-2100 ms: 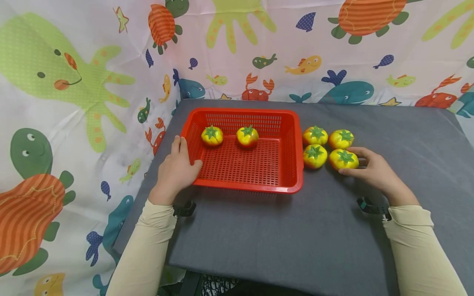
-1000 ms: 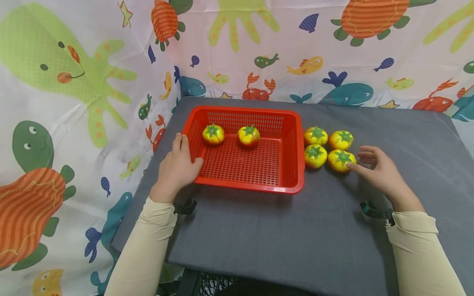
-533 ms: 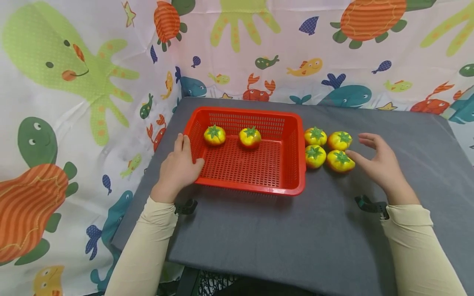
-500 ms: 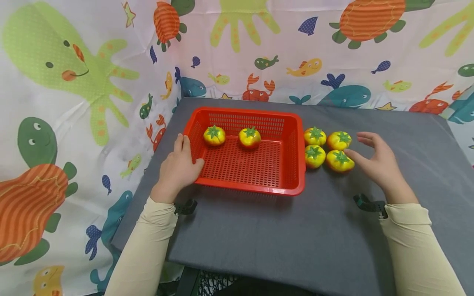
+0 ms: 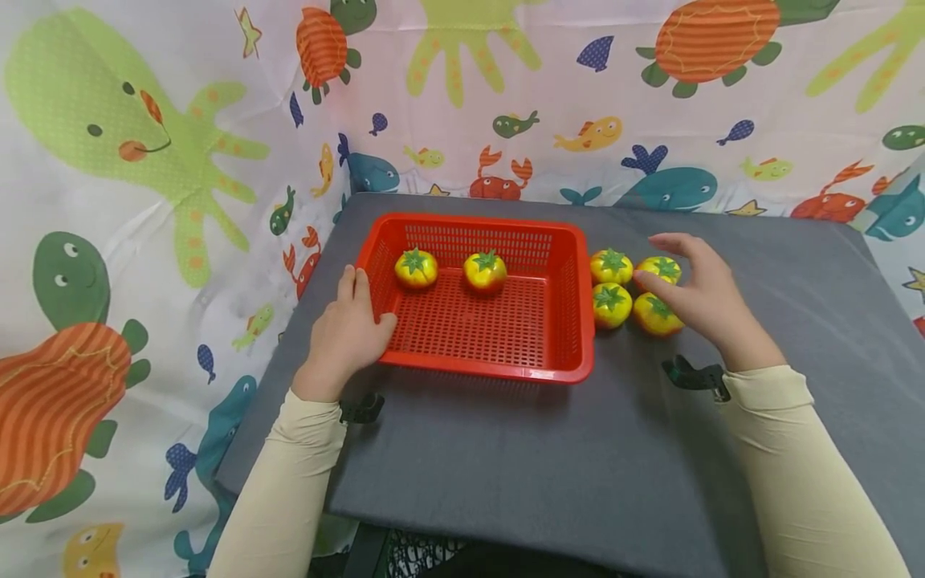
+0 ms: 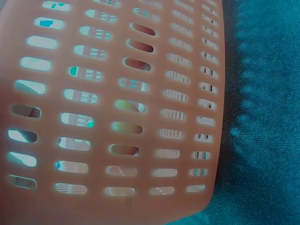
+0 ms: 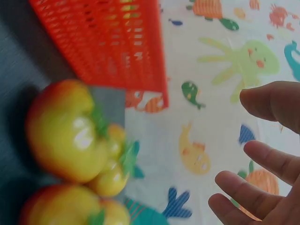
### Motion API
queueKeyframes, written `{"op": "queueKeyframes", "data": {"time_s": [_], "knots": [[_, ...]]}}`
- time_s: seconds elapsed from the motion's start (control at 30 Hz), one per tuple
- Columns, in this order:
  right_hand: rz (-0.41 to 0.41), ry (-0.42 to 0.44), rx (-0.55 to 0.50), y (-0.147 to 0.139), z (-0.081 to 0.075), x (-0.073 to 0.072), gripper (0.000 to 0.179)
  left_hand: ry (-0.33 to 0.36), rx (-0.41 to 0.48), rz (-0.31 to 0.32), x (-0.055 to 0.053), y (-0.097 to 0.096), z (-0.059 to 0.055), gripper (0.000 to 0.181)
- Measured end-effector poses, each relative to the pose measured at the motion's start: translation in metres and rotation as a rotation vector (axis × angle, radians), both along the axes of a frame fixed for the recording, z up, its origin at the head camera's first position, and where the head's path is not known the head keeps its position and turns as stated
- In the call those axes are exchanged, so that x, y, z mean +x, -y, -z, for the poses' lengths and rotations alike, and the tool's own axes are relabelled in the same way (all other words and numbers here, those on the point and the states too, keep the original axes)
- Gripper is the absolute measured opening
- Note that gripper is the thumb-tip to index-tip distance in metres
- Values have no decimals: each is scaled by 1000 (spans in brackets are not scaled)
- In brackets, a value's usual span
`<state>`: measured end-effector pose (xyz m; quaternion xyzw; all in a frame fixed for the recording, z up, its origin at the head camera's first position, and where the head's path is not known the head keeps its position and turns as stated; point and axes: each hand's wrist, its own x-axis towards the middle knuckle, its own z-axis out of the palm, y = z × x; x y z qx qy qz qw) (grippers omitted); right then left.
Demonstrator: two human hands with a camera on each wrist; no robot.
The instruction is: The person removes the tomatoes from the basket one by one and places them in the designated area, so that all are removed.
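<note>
A red plastic basket (image 5: 470, 375) with slotted walls stands on the table, and two yellow-and-red tomatoes lie inside it, one at the left (image 5: 416, 277) and one nearer the middle (image 5: 485, 281). My left hand (image 5: 345, 333) holds the basket's front left corner, thumb over the inner side and fingers along the left rim. Right of the basket, several more tomatoes (image 5: 611, 311) sit in a tight cluster. Above the cluster's right side is my right hand (image 5: 697, 293), thumb and fingers spread, partly covering the back right tomato (image 5: 661, 269). The right wrist view shows nothing between its fingers (image 7: 267, 154).
A dark grey cloth covers the table (image 5: 491, 466). Behind and to the left hangs a white curtain (image 5: 275, 48) printed with sea animals, close to the table's edges. Each wrist wears a dark strap, such as the right one (image 5: 694, 375).
My right hand has left the front right tomato, lifted, and moved left and back over the cluster. The left hand stays on the basket. The tomatoes in the basket have not moved.
</note>
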<state>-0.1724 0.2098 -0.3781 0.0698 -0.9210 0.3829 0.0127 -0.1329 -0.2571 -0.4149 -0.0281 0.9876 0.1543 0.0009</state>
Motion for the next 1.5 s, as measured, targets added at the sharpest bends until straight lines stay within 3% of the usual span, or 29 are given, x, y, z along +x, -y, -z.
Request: {"op": "queueKeyframes", "data": {"time_s": [0.23, 0.4, 0.6, 1.0, 1.5], "knots": [[-145, -33, 50, 41, -24, -20, 67, 8, -4, -18, 1, 0, -1, 89], [-243, 10, 84, 72, -38, -29, 68, 20, -5, -26, 0, -2, -3, 90], [-313, 69, 91, 104, -42, -40, 66, 8, -8, -32, 1, -3, -3, 89], [-431, 120, 67, 142, -28, -72, 65, -6, -16, -47, 2, -4, -2, 90], [-494, 207, 122, 174, -1, -103, 60, -10, -16, -48, 3, -3, 0, 88]]}}
